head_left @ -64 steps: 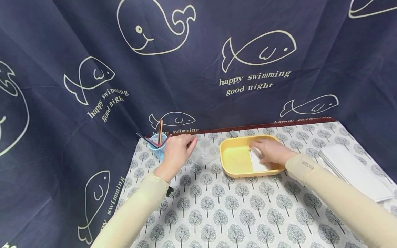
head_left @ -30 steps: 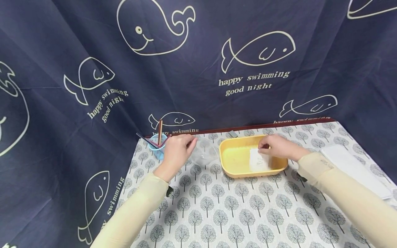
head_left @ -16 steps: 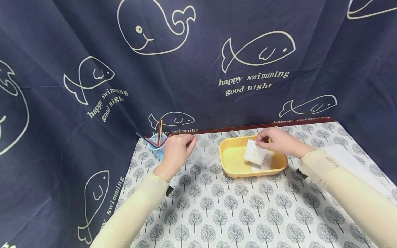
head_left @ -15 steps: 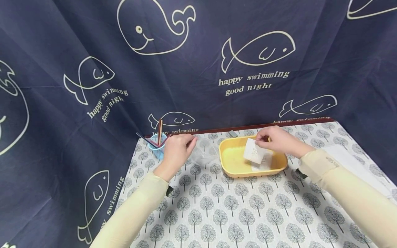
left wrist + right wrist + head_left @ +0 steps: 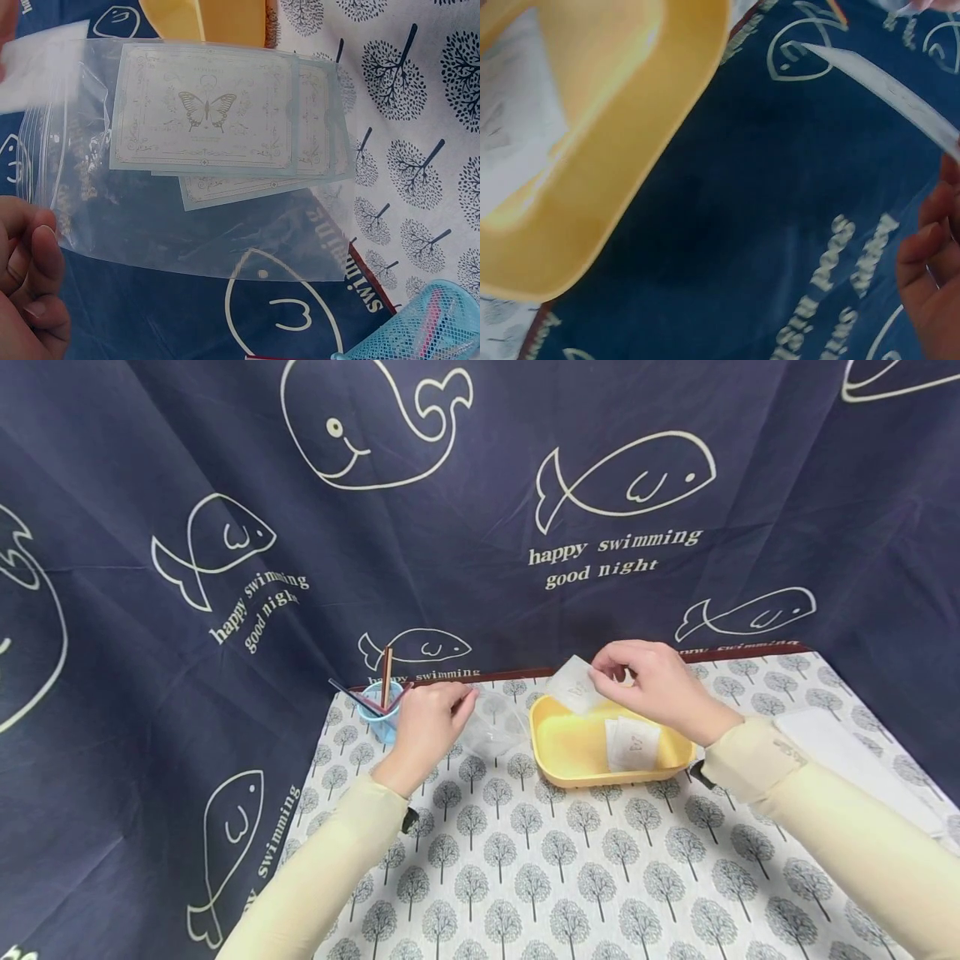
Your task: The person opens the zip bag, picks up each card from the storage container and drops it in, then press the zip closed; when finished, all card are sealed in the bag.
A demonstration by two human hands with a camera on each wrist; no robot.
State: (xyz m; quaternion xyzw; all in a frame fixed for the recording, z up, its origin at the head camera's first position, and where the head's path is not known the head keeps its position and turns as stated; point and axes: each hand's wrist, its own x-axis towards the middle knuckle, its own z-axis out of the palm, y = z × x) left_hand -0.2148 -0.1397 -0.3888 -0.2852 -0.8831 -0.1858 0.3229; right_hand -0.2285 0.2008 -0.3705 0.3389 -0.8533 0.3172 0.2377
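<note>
My left hand [image 5: 431, 722] pinches the edge of a clear zip bag [image 5: 225, 232] left of the yellow tray [image 5: 573, 779]. Inside the bag lie several pale cards [image 5: 206, 142], the front one with a butterfly print. Over the tray's back edge, my right hand [image 5: 656, 685] pinches the corner of a thin white card [image 5: 574, 685] with faint markings. From the left wrist view, this card's end appears close to the bag's opening edge. More white cards [image 5: 633, 746] lie in the tray's right part.
A blue mesh cup [image 5: 381, 727] holding pens or pencils stands left, just behind my left hand. A small grey block sits at the table's back edge in earlier frames. On the right lies a flat white object [image 5: 855, 768]. A dark blue curtain [image 5: 480, 568] hangs behind the table.
My right hand has picked a white card out of the tray, lifted it and carried it left and back toward the bag. The left hand has stayed in place.
</note>
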